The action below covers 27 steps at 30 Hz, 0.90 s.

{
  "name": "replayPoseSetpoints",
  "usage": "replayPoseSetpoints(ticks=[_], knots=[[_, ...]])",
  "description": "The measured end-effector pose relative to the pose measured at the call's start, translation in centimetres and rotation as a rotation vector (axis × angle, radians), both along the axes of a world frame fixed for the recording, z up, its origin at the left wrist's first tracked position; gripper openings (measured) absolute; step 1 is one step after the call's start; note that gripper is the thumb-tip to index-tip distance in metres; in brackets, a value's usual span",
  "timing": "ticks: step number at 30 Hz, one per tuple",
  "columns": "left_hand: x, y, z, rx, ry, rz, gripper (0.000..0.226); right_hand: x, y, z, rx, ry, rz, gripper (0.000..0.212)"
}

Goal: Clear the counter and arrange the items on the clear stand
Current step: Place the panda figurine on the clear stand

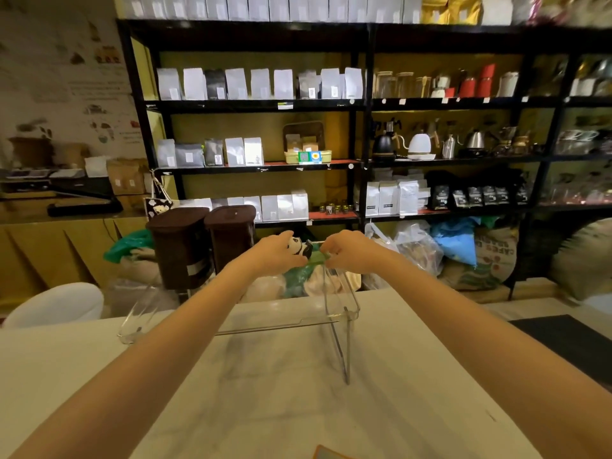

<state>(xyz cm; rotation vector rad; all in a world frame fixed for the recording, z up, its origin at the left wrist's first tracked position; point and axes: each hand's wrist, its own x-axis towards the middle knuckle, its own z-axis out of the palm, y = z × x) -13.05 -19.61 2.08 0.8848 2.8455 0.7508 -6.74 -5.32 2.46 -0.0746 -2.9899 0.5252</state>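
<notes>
Both arms reach out over the pale marbled tabletop (298, 392) to the top of the clear acrylic stand (341, 313), which sits toward 12 o'clock from the person, near the far edge. The left hand (276, 255) curls its fingers (293, 260) around a small black-and-white panda figure (299, 246), pinching it on or just above the stand's upper tier. The right hand (347, 255), at 3 o'clock of the figure, has its fingers bent and closed at the same tier's edge; whether they grip the figure, the green patch (314, 258) below it or the rim itself I cannot tell.

The risks, as I judge them:
- The stand is light, tall and narrow-footed. Downward or outward pressure at its top could tip it toward 12 o'clock, off the tabletop's far edge.
- The figure stands high on a slick transparent shelf whose edges are hard to read. Released off-centre or tilted, it could topple and fall behind the tabletop among the sacks and brown lidded bins (202, 243).
- An orange-edged card (328, 453) lies at 6 o'clock, nearly out of view and easily forgotten.
</notes>
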Motion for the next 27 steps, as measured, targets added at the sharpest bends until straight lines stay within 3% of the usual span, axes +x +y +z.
replayPoseSetpoints(ticks=[8, 15, 27], knots=[[7.9, -3.3, 1.8, 0.046, 0.109, -0.175, 0.049, 8.0, -0.8, 1.0, -0.103, 0.071, 0.027, 0.041], [15.4, -6.9, -2.2, 0.041, 0.205, -0.344, 0.040, 16.3, -1.9, -2.8, -0.104, 0.144, 0.017, 0.042], [21.0, -9.2, -10.5, -0.063, -0.142, -0.313, 0.103, 23.5, -2.1, -11.1, -0.291, -0.011, 0.034, 0.043]])
